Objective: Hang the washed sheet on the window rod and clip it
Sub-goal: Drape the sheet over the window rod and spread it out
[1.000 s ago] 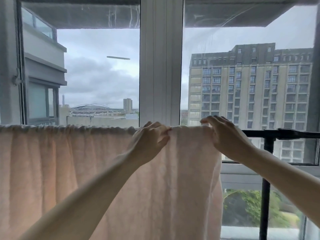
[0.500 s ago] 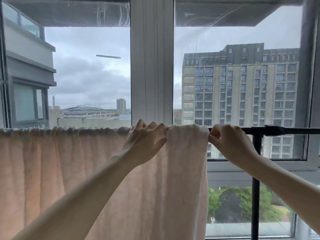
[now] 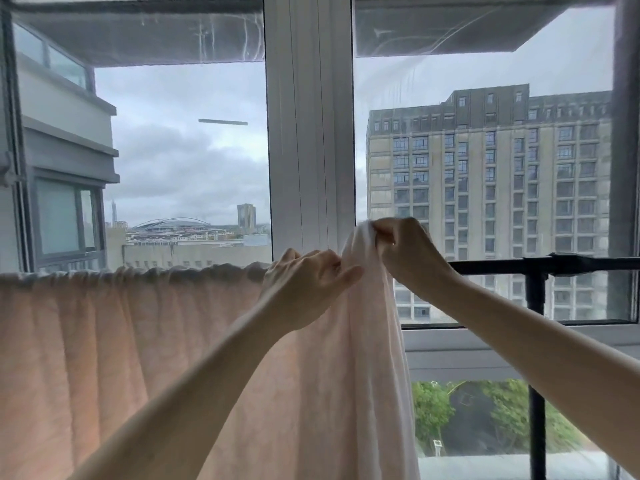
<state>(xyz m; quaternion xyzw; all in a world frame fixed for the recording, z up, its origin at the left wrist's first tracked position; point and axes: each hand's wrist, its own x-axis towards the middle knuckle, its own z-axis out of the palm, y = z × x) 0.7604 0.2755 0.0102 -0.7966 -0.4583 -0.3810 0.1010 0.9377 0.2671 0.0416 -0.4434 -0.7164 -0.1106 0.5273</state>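
A pale pink sheet (image 3: 121, 341) hangs in gathers over a black horizontal window rod (image 3: 519, 265), covering the rod's left part. My right hand (image 3: 405, 252) grips the sheet's right edge, bunched and lifted a little above the rod. My left hand (image 3: 308, 282) rests on the sheet's top fold just left of that bunch, thumb stretched toward it. The rod's right part is bare. No clip is in view.
A white window frame post (image 3: 308, 133) stands behind the hands. A black upright bar (image 3: 535, 358) joins the rod at the right. Glass panes lie close behind the rod, with buildings outside.
My right hand has gathered the sheet's right edge and raised it above the rod. My left hand stays on the top fold.
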